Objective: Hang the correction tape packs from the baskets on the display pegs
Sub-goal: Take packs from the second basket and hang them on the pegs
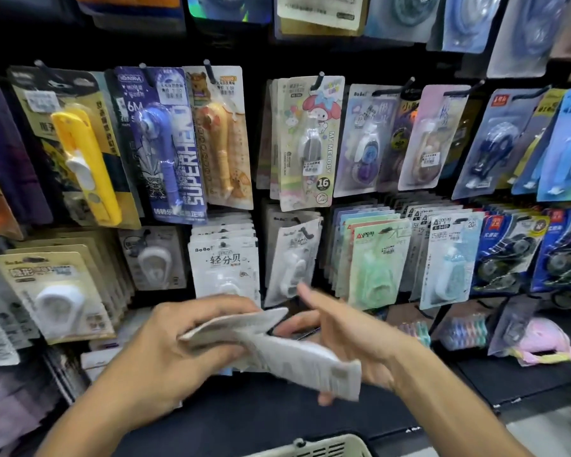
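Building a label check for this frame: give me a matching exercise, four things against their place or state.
Things:
1. yellow pack
2. My Melody pack
3. grey packs
4. basket

Place or state:
A. held in both hands, in front of the display
B. hanging on an upper peg, left part of the display
C. bottom edge of the view, below the hands
D. hanging on an upper peg, centre of the display

Pairs: 1-B, 2-D, 3-A, 4-C. The left hand grips the packs; the right hand supports them.

Glossy clear plastic blisters on card packs (305,356) — basket (330,448) matt beige plastic.
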